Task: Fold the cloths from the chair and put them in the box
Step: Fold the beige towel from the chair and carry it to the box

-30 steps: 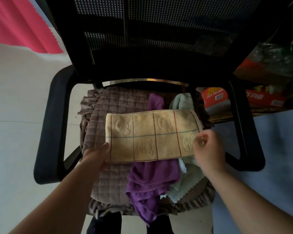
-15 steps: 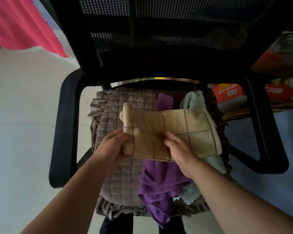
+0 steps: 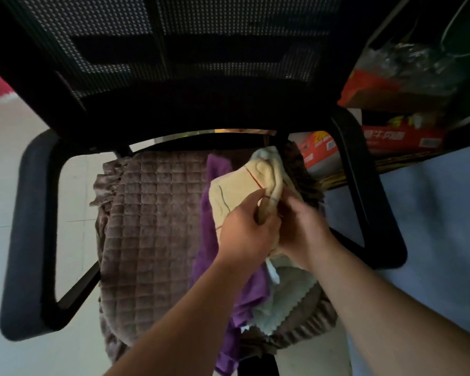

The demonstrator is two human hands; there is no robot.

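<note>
Cloths lie heaped on the right of the black chair [image 3: 36,226] seat: a purple cloth [image 3: 209,256], a pale green cloth [image 3: 288,297], and above them a folded beige cloth [image 3: 242,191] with red and green lines. Left hand [image 3: 246,234] and right hand [image 3: 303,229] both grip the beige cloth, pressed together at its near edge.

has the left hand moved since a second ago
Yes. The left hand has swung from the quilted seat cushion's middle toward the chair's right armrest, meeting the right hand.

Seat cushion [image 3: 152,226] left half bare; armrests [image 3: 30,234] flank; backrest [image 3: 174,63] blocks behind.
</note>
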